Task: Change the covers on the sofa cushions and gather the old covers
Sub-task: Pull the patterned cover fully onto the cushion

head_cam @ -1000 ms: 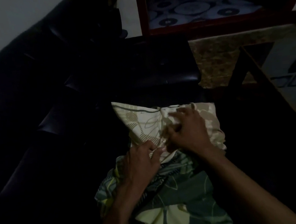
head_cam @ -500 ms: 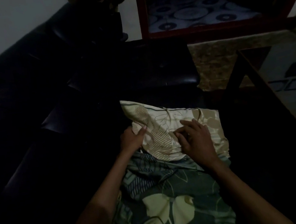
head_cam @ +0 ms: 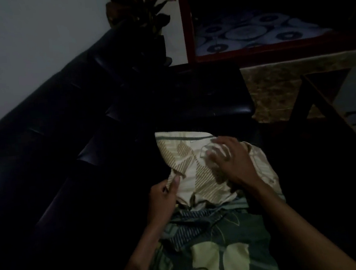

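A cushion in a cream cover with tan leaf shapes [head_cam: 199, 167] lies on the dark sofa seat [head_cam: 207, 92]. My left hand [head_cam: 163, 199] pinches the cover's near left edge between thumb and fingers. My right hand [head_cam: 229, 160] rests on top of the cream cover with fingers spread and slightly bunching the fabric. A dark green cover with pale leaves [head_cam: 216, 250] lies crumpled just below, partly under my forearms and overlapped by the cream cushion's near edge.
The black leather sofa back [head_cam: 48, 125] runs along the left against a pale wall. A potted plant [head_cam: 139, 14] stands behind the sofa end. A dark-framed table [head_cam: 335, 106] sits at right over a patterned rug [head_cam: 276, 86]. The room is very dim.
My right hand has slid farther up the cream cover toward its far edge. My left hand stays at the left edge, gripping the fabric. The cover lies flatter than a second ago.
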The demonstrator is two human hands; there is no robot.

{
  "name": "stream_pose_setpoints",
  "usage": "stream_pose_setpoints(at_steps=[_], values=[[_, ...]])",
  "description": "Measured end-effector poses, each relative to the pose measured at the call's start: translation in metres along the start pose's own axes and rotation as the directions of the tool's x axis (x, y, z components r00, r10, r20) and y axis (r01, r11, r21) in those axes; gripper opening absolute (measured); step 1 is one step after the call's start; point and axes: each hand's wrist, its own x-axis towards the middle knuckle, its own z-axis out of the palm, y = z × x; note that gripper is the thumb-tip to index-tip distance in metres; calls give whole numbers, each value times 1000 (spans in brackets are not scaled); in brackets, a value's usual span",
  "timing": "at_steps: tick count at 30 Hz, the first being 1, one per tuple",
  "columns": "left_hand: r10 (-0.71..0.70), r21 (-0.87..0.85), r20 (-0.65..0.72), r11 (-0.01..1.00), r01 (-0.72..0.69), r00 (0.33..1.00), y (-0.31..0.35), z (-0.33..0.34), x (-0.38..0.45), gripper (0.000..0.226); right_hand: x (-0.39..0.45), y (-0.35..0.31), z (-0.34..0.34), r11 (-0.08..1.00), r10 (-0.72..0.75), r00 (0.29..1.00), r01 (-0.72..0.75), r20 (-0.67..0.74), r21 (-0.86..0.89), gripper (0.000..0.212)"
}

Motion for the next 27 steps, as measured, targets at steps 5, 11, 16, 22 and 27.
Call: stream_pose_setpoints(at_steps=[5, 11, 16, 22, 27], values=[[6, 358, -16, 934, 0, 1000, -21, -2, -12, 65, -13, 17, 32, 938, -78, 992, 107, 100, -331, 26], [-280, 370, 118, 903, 220, 953, -14, -10, -6, 56, -33, 19, 23, 933, -128, 985, 159, 115, -322, 25], [-498, 43, 161, 866, 498, 852, -31, -7, 42, 75, -47, 18, 12, 962, -128, 990, 137, 52, -238, 31], [-371, -30, 236, 921, 388, 898, 21, -8, 29, 18, -45, 4, 10, 992, 2, 1000, 1, 17, -127, 45], [-201, -231, 185, 942, 242, 962, 68, -32, 19, 36, -6, -29, -8, 972, 3, 999, 6, -34, 234, 40]])
